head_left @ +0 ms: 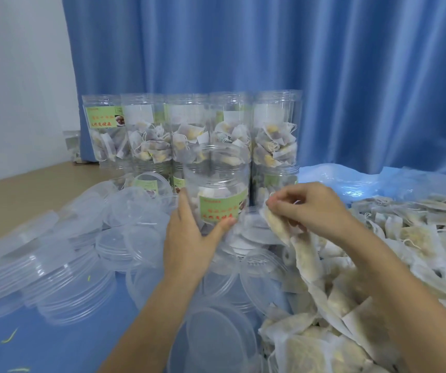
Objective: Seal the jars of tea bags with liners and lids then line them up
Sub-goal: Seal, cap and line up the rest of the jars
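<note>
Gripping a clear open jar (216,184) low on its green label, the left hand (189,238) steadies it upright among loose lids (133,238); the right hand (308,208) pinches a tea bag (275,224) just beside the jar; filled jars (189,130) stand stacked behind.

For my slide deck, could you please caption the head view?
Left hand steadies an open jar while right hand pinches a tea bag.

Top row at 12 o'clock: five filled jars (189,127). One open jar (216,184) in front. Two hands (189,238).
</note>
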